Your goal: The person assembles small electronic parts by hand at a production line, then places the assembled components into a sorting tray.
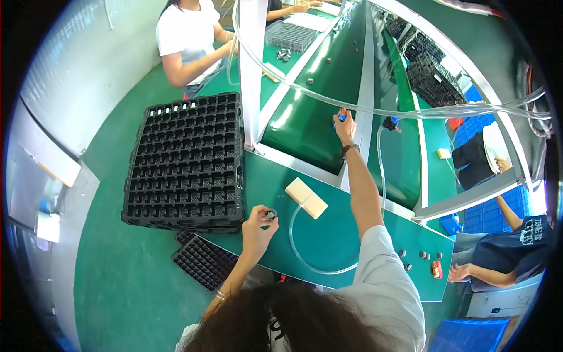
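Between the fingertips of my left hand is a small grey metallic part, raised over the near edge of the green table. My right hand reaches far forward over the green conveyor belt. Its fingers are closed on a small blue fitting, beside the clear plastic tubing that runs across. A cream block with a clear tube looped from it lies on the table between my forearms.
To the left sits a stack of black compartment trays, with several light parts in its far row. Another black tray lies lower down. White frame posts border the belt. Small parts and a red-yellow object lie at right. Other people work nearby.
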